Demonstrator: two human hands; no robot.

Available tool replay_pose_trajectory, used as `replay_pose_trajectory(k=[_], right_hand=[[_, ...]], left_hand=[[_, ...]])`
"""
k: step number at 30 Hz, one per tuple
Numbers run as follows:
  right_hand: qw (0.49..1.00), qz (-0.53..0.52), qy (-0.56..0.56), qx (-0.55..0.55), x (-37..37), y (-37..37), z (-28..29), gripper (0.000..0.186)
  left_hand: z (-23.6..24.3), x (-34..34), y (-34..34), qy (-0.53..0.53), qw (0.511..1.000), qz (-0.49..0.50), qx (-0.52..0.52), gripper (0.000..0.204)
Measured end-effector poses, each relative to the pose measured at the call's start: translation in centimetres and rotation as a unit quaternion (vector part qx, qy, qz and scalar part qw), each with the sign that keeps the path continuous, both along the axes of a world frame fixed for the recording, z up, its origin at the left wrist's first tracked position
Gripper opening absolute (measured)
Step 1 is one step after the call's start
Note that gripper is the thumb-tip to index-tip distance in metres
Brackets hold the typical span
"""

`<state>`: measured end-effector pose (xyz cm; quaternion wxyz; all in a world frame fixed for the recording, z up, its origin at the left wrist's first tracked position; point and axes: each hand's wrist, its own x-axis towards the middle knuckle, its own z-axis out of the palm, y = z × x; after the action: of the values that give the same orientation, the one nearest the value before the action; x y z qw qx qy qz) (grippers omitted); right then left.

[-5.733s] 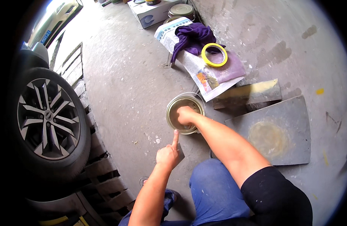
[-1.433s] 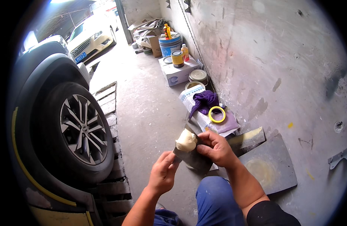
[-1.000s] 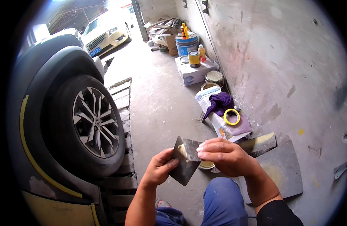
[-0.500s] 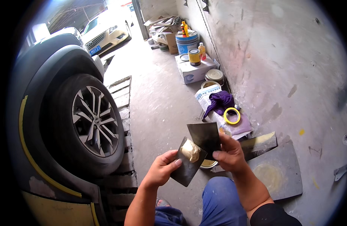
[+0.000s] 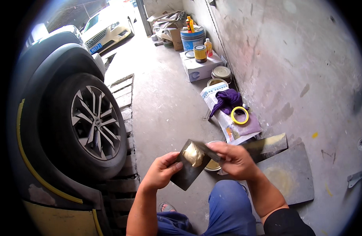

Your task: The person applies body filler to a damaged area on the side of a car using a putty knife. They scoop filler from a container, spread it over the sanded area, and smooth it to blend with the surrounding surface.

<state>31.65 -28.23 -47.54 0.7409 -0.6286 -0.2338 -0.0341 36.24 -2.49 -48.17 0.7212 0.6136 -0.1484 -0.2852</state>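
My left hand [image 5: 162,173] grips a dark square spreader blade [image 5: 187,173], which carries a lump of cream putty [image 5: 193,156] on its upper face. My right hand [image 5: 238,161] pinches a second dark blade [image 5: 212,154], tilted edge-on against the right side of the lump and slightly blurred. Just behind that hand, partly hidden, is an open tin [image 5: 212,165] on the floor. Below both hands is my bent, blue-trousered knee [image 5: 230,202].
A car wheel [image 5: 96,122] with taped bodywork [image 5: 21,129] is on the left. Along the right wall lie newspaper [image 5: 208,93], a purple cloth [image 5: 226,98], yellow tape [image 5: 232,115], tins [image 5: 221,72], a box [image 5: 200,71] and metal plates [image 5: 299,177]. A cream car [image 5: 110,25] stands beyond.
Earlier my right hand was inside the tin; now both hands hold blades. Since half a second ago the right blade has swung down from upright to edge-on at the putty.
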Motion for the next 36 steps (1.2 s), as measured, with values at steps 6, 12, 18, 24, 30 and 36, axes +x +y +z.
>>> replay_pose_trajectory(k=[6,12,18,24,30,36], right_hand=[[0.951,-0.051,-0.135,-0.273,0.2,-0.7,-1.8,0.058],[0.976,-0.135,0.164,0.044,-0.4,-0.9,-3.8,0.054],[0.956,-0.134,0.079,0.248,-0.2,3.5,-2.1,0.056],[0.985,-0.037,0.134,0.102,-3.0,3.3,-5.9,0.05],[0.994,-0.066,0.088,-0.004,-2.2,3.3,-3.7,0.048],[0.955,-0.191,0.039,-0.223,-2.6,0.7,-6.3,0.042]], left_hand=[[0.3,-0.3,0.5,-0.031,0.999,0.036,0.001,0.029],[0.3,-0.4,-2.1,0.051,0.963,0.184,-0.188,0.032],[-2.8,-3.1,-6.2,0.128,0.92,0.299,-0.218,0.028],[-2.0,-2.6,-5.8,0.074,0.924,0.297,-0.228,0.029],[-1.9,-2.9,-5.9,0.004,0.918,0.336,-0.21,0.029],[-0.2,-1.7,-4.7,0.0,0.927,0.309,-0.213,0.029]])
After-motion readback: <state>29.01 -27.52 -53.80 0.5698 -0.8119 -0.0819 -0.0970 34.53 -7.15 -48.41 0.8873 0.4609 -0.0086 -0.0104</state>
